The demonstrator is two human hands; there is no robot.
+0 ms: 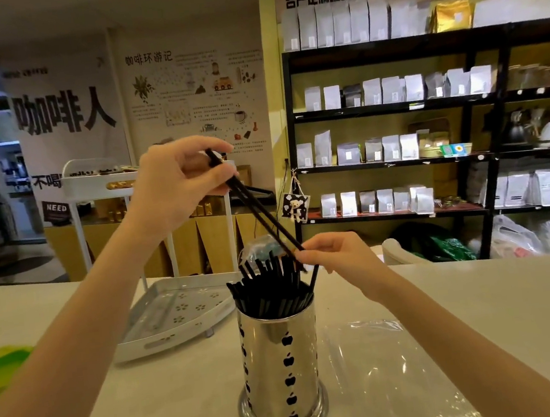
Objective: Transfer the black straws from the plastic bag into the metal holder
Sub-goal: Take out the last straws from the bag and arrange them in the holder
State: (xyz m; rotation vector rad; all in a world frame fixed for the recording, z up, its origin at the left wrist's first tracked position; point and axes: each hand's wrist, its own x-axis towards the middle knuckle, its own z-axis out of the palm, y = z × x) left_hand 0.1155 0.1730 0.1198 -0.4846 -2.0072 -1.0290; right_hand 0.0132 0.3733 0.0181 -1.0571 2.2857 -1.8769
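- Centrally, the left hand (175, 185) pinches the upper ends of two black straws (256, 210), slanting down to the right hand (333, 253), whose fingers close on their lower ends just above the metal holder (281, 362).
- The holder's rim is crowded with straws; open counter (483, 304) lies at right.
- One clear plastic bag (387, 367) lies flat beside it; one white tray (176, 315) sits at left.
- Shelves (398, 160) fill the upper right.

Straws' (269, 291) lower ends hidden inside holder (281, 362); forearms cut by bottom edge.
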